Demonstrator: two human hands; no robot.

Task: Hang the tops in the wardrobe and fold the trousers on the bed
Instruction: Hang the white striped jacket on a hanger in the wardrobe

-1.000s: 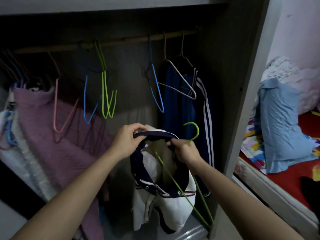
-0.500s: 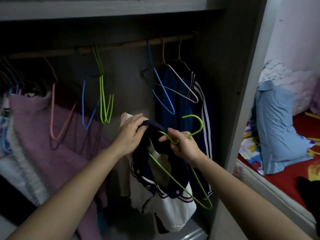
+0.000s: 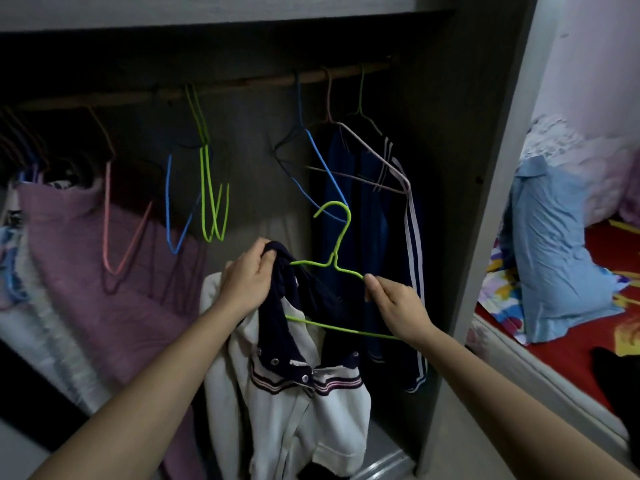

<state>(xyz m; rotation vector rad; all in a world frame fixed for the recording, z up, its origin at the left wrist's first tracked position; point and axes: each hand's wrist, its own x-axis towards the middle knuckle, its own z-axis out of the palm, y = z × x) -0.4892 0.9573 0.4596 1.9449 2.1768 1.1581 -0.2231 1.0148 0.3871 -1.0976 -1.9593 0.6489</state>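
Note:
In front of the open wardrobe hangs a white top (image 3: 284, 420) with a dark navy collar. My left hand (image 3: 247, 275) grips the bunched collar at its left side. A green wire hanger (image 3: 341, 237) stands upright, its left arm tucked into the collar, its hook free below the rail. My right hand (image 3: 393, 303) pinches the hanger's right shoulder. The wooden rail (image 3: 221, 90) runs across the top of the wardrobe. On the bed to the right lies a light blue garment (image 3: 550, 251), and a black garment (image 3: 620, 372) shows at the frame edge.
Several empty wire hangers (image 3: 207, 188) hang from the rail. A navy jacket with white stripes (image 3: 377, 244) hangs at the right, a purple garment (image 3: 90, 271) at the left. The grey wardrobe side panel (image 3: 485, 202) separates wardrobe and bed (image 3: 554, 358).
The green hanger went from slanting down through the collar to upright, hook on top. My right hand slid out to its right shoulder; my left hand bunched the collar tighter.

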